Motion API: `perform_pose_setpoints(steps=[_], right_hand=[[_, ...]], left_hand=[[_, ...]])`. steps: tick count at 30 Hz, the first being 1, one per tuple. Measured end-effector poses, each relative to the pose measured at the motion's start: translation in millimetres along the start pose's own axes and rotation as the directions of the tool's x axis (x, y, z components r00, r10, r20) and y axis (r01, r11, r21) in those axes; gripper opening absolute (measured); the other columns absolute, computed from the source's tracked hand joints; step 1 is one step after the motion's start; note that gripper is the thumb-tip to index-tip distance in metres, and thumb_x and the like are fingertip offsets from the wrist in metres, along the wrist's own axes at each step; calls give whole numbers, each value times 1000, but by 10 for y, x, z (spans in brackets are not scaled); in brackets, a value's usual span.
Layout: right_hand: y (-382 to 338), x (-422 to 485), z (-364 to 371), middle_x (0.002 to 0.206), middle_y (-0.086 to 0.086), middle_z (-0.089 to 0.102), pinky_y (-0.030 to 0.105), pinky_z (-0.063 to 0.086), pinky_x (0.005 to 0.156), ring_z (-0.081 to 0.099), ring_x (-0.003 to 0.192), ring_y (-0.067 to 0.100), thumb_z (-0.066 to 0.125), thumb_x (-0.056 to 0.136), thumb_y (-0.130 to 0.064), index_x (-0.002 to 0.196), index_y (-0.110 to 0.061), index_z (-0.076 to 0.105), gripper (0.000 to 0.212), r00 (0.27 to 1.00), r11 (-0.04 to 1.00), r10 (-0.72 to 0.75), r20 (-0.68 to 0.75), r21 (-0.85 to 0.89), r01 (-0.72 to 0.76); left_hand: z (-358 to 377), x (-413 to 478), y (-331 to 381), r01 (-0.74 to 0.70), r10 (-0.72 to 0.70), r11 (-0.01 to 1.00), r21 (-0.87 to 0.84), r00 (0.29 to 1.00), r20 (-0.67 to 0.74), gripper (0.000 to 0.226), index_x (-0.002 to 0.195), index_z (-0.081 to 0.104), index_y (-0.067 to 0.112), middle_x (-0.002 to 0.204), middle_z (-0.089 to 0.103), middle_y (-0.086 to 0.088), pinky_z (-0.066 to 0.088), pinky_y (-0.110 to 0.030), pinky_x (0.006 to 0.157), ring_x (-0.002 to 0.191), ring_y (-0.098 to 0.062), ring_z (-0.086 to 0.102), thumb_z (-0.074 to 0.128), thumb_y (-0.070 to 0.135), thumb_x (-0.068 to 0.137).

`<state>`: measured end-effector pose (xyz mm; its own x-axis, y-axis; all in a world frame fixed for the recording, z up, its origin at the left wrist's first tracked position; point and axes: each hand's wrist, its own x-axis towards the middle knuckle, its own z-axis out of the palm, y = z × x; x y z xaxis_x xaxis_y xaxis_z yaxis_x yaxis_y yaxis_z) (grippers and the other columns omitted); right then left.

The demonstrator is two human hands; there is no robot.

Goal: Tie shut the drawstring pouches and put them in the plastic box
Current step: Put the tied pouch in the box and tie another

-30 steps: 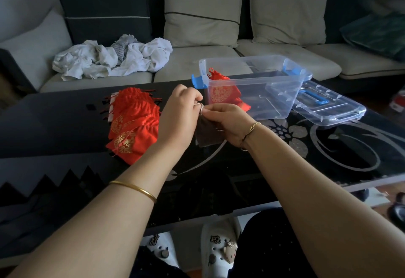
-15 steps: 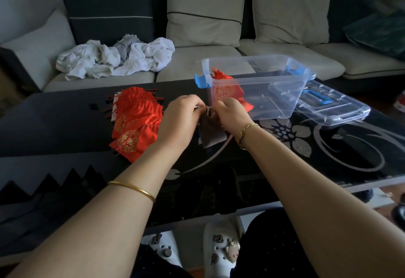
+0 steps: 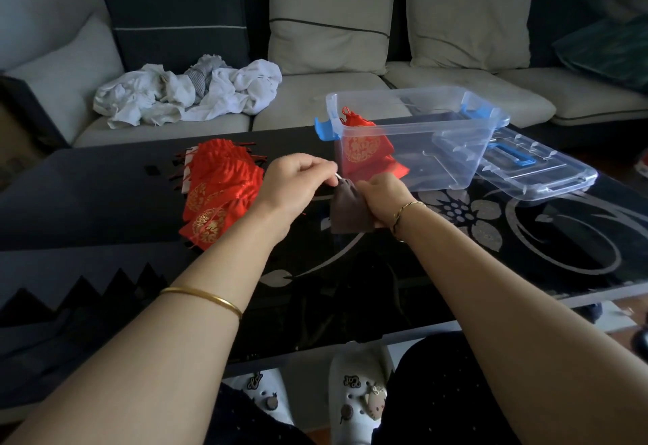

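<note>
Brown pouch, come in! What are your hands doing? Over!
Left hand pinching the drawstring, right hand gripping the brown pouch. Pouch neck gathered, not boxed yet. One red pouch in the plastic box. Red pile waiting. Box open, nothing blocking.

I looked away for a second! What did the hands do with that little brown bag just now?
The left hand pulled away to the left, drawing the pale string out, so the brown pouch now shows its gathered neck. The right hand dropped from the top to grip the pouch's side. The red pouch pile, the plastic box with one red pouch inside, and the lid stayed put.
</note>
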<state>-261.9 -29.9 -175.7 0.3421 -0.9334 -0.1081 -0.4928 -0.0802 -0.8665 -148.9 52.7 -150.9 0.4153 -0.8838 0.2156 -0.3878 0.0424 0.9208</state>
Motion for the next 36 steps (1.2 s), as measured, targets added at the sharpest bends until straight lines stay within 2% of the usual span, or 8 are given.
perform_pose_setpoints(steps=[3,8,13,19,22,28,32,36], right_hand=[[8,-12,39,64,11,53,31,43,52,51,59,24,45,89,-15,62,-7,49,28,999,1000,-2,35,-28,3],[-14,-21,26,65,9,55,26,40,49,50,52,19,45,90,-15,66,-6,53,26,998,998,-55,-2,-16,55],[-75,-56,-64,71,9,58,22,42,47,50,52,14,42,89,-13,86,5,64,28,988,984,-152,-16,91,153],[-198,-150,-64,58,-2,54,13,40,44,48,50,6,51,88,-9,58,-14,54,30,945,945,-325,26,33,325],[-204,-169,-59,55,-4,53,13,40,43,46,46,5,55,88,-10,60,-13,57,28,949,948,-314,37,68,312],[-217,-181,-53,72,7,58,22,44,52,54,55,12,43,95,-8,97,-5,60,17,971,951,-149,188,295,89],[-219,-194,-35,73,5,62,19,51,53,56,58,10,51,88,2,105,3,58,18,962,968,-232,143,131,214],[-212,-214,-30,71,5,63,13,50,50,57,56,9,60,85,0,97,3,59,13,954,950,-288,86,148,273]], left_hand=[[23,-3,-16,116,-90,963,-244,989,115,33,58,58,19,90,73,2,37,-20,62,80,-4,60,56,17,90],[23,3,-48,226,-189,919,-322,971,144,23,69,64,15,78,70,-3,45,-19,64,72,-9,59,58,17,91],[-23,23,-80,308,-280,911,-273,950,136,12,79,69,12,75,69,-2,49,-19,61,69,-10,63,63,6,86],[6,51,-136,293,-273,951,-99,945,180,15,70,68,17,71,66,-1,47,-25,64,70,-12,60,69,6,81],[12,66,-157,279,-264,957,-80,951,159,15,70,67,16,71,65,-2,46,-26,65,71,-14,59,68,8,82],[13,83,-151,305,-287,940,-153,949,129,14,72,65,16,73,64,-5,46,-25,63,74,-16,59,63,8,85],[24,83,-147,287,-274,942,-172,957,94,15,73,64,18,70,63,-3,44,-23,60,66,-13,56,63,10,86],[33,94,-141,217,-219,966,-140,976,0,16,72,65,20,69,62,-2,44,-23,59,62,-12,55,66,11,85]])
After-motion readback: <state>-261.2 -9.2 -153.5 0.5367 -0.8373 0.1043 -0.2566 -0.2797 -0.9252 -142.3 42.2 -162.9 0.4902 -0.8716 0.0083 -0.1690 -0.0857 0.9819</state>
